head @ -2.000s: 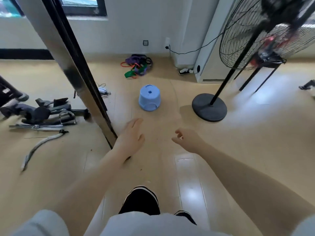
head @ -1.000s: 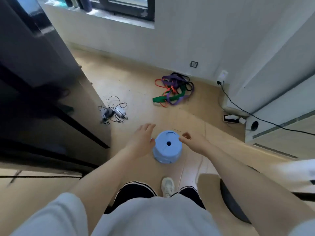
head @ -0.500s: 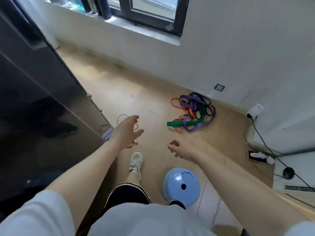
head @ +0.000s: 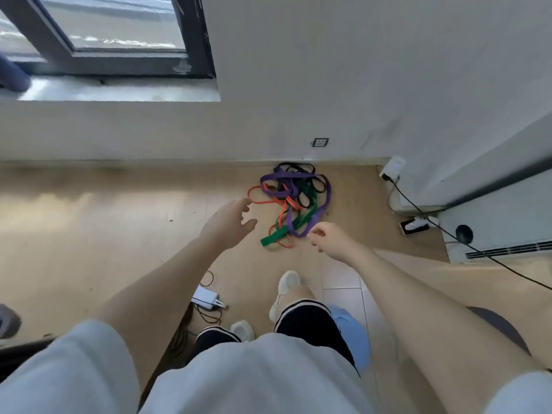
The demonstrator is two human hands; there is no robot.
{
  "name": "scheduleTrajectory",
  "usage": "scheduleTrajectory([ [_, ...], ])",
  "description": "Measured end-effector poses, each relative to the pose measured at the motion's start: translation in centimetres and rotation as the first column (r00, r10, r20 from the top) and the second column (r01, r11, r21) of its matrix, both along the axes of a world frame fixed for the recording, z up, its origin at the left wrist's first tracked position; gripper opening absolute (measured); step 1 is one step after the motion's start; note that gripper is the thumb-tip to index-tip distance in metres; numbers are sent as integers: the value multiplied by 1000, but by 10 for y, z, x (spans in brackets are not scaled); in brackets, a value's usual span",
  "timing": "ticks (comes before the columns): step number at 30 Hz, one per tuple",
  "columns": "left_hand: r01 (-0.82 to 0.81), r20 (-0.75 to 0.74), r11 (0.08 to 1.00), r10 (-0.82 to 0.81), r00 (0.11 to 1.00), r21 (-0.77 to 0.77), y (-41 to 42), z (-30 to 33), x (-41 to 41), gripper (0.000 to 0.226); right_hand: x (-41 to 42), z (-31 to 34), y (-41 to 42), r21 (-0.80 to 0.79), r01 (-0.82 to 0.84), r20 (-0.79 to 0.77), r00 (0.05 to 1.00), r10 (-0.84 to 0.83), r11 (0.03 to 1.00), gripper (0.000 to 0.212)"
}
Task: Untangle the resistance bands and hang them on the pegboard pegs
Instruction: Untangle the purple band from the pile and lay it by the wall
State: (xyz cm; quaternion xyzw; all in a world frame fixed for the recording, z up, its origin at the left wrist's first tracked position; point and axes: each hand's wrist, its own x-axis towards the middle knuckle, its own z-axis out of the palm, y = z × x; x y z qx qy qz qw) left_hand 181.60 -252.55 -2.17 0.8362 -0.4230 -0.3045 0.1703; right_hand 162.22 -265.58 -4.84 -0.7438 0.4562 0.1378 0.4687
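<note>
Above the tangled bands [head: 294, 204], left hand [head: 230, 224] spread open, right hand [head: 333, 240] loosely curled, both empty.

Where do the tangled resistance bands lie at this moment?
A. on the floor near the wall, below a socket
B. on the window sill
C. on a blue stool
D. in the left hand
A: the tangled resistance bands rest on the floor, close to the wall under the socket; both hands are empty.

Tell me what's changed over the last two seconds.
The person walked up to the tangled bands, passing the blue stool, now behind the legs. Left hand and right hand now reach over the pile, both empty. The bands lie unmoved by the wall.
</note>
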Motion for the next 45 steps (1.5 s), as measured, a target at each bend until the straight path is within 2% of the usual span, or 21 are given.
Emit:
scheduleTrajectory([
  [3, 74, 5, 997, -74, 997, 13, -48, -5, 19, 48, 12, -9, -41, 9, 36, -10, 999, -36, 999, 16],
  [7, 69, -9, 997, -69, 998, 29, -113, -17, 42, 47, 34, -24, -111, 4, 20, -44, 999, -20, 1000, 21],
  [9, 29, -37, 999, -27, 999, 37, -146, -23, 51, 46, 48, -32, -149, 4, 6, -54, 999, -6, 1000, 22],
  [12, -112, -157, 993, 115, 981, 30, -192, -33, 55, 41, 66, -47, -197, 48, -36, -70, 997, 39, 998, 24],
  [16, -101, -208, 992, 114, 971, 72, -243, -56, 67, 40, 86, -72, -246, 101, -49, -101, 993, 60, 994, 27],
  [21, -108, -226, 986, 136, 965, 130, -292, -103, 97, 39, 112, -122, -283, 208, 34, -111, 994, -11, 977, 21],
  [24, -45, -187, 989, 71, 980, 139, -334, -175, 123, 42, 139, -190, -308, 176, 31, -82, 996, -17, 984, 32],
  [27, 45, -138, 989, -26, 990, 140, -373, -279, 145, 41, 163, -289, -327, 107, 40, -100, 995, -29, 993, 41],
  [31, 147, -77, 972, -135, 988, 185, -405, -435, 159, 42, 182, -438, -349, 20, 11, -146, 989, -8, 1000, 43],
  [35, 285, -10, 921, -293, 956, 267, -424, -556, 168, 46, 198, -553, -367, -73, -12, -141, 990, 1, 997, 40],
  [40, 376, 156, 895, -418, 895, 242, -449, -650, 188, 61, 216, -630, -373, -165, -22, -75, 997, 10, 986, 45],
  [45, 387, 195, 890, -435, 879, 239, -454, -690, 190, 64, 225, -666, -352, -143, 24, -85, 996, -37, 989, 79],
])
